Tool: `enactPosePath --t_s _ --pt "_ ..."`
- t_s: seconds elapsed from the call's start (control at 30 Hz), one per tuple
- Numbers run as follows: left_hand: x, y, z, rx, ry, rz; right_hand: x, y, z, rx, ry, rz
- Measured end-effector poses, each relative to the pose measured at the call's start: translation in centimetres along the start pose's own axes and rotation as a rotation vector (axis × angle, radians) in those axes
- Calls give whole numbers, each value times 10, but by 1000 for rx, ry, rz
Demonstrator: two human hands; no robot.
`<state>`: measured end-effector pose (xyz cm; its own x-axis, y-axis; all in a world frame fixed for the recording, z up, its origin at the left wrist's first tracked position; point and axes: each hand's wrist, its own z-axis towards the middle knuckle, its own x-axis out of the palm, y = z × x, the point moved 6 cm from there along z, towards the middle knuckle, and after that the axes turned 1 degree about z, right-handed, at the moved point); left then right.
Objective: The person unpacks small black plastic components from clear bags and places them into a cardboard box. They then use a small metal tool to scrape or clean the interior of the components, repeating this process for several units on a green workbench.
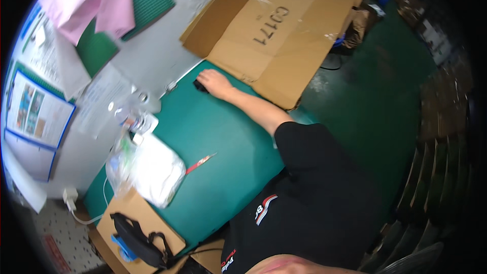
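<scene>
My right hand reaches across the green table to its far edge, beside the cardboard. Its fingers are closed over a small black object, mostly covered by the hand, so its kind cannot be made out. My left hand is out of view. Nearer on the tabletop lies a thin red pen-like tool with a pointed tip. It touches or nearly touches a white plastic-wrapped package.
A large flattened cardboard box overlaps the table's far right end. A clear plastic bottle stands by the wall. A black pouch with straps lies on a brown carton. Clipboards and papers hang on the left.
</scene>
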<state>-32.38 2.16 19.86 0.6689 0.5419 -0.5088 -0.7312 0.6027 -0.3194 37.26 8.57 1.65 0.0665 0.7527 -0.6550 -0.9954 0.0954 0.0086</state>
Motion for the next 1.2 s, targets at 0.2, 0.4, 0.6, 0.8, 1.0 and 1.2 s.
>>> enactPosePath --t_s 0.2,0.4,0.6,0.8,1.0,1.2 --pt "156 -123 -21 -20 475 -396 -11 12 14 288 27 203" --pt "248 -166 -82 94 742 -561 -70 81 -72 533 187 879" --pt "287 -189 -81 180 697 -500 -111 135 -134 541 352 1107" --pt "332 -189 -76 395 781 -372 -114 137 -148 721 379 1086" --pt "342 -184 -83 429 816 -268 -126 143 -134 647 344 995" --pt "349 -177 -94 312 912 -249 -139 142 -133 602 364 1070"
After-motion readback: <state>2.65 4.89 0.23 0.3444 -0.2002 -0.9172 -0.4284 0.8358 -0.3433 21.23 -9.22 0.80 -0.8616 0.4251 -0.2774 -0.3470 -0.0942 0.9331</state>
